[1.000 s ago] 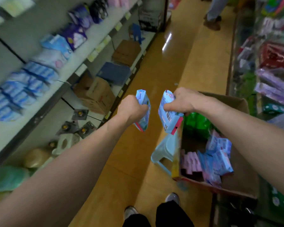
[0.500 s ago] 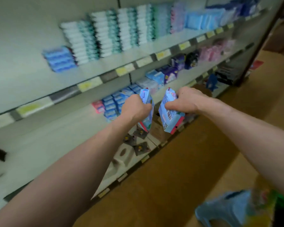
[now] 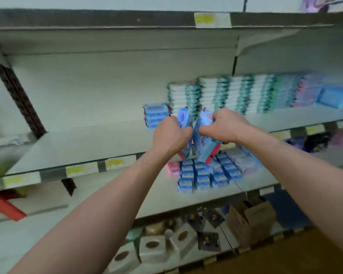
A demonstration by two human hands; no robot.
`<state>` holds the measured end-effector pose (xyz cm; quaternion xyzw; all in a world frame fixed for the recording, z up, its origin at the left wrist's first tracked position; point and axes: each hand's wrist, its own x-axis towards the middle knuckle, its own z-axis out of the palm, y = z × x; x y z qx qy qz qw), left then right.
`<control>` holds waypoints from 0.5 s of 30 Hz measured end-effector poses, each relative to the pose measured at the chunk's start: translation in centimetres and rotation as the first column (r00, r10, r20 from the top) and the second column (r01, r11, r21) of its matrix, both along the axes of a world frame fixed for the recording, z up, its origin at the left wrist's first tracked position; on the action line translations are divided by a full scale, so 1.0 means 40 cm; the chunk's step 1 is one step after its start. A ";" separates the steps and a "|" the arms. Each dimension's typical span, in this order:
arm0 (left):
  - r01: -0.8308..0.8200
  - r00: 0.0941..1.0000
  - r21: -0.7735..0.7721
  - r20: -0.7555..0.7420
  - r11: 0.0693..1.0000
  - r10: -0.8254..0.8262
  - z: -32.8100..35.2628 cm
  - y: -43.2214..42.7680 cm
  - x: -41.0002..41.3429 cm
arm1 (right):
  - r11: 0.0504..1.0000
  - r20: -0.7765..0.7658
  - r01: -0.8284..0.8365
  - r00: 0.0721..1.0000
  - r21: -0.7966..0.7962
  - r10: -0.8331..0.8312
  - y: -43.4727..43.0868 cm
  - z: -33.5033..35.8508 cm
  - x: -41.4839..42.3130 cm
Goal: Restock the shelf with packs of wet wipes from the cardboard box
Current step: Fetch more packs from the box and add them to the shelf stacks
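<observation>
Head view: barcode (image 3: pixel 203 144) on right pack (image 3: pixel 208 153); other print blurred. Yellow labels (image 3: pixel 212 19) illegible. Grip: left hand (image 3: pixel 169 136) curled round left pack (image 3: pixel 183 117), right hand (image 3: pixel 224 125) round right pack; both upright, side by side, before shelf (image 3: pixel 87 143). Arms extended.

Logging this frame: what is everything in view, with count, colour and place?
left pack: one, blue, held before the middle shelf
right pack: one, blue with red edge, held beside it
blue stack: one, blue, middle shelf
white-green stacks: several, right of blue stack
blue rows: many packs, lower shelf
pink pack: one, left of blue rows
brown carton: one, under the lower shelf
left hand: grips left pack
right hand: grips right pack
</observation>
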<state>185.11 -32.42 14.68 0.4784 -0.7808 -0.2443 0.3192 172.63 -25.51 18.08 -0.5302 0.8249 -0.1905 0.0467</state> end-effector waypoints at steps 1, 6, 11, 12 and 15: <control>-0.028 1.000 -0.004 -0.006 1.000 0.027 0.011 -0.014 -0.005 | 1.000 -0.006 -0.016 1.000 -0.001 0.016 -0.025 0.011 -0.004; -0.126 0.986 0.067 -0.101 0.990 0.132 0.038 -0.092 -0.042 | 0.993 -0.002 -0.119 0.993 -0.002 0.119 -0.155 0.049 -0.031; -0.011 0.892 0.326 -0.424 0.945 0.157 0.043 -0.135 -0.057 | 0.984 0.064 -0.176 0.982 -0.008 0.176 -0.271 0.071 -0.039; 0.021 0.879 0.371 -0.450 0.928 0.160 0.043 -0.141 -0.055 | 0.985 0.082 -0.175 0.981 -0.012 0.175 -0.289 0.074 -0.034; 0.144 0.786 0.448 -0.593 0.882 0.173 0.037 -0.168 -0.041 | 0.975 0.111 -0.218 0.969 -0.044 0.221 -0.342 0.073 -0.021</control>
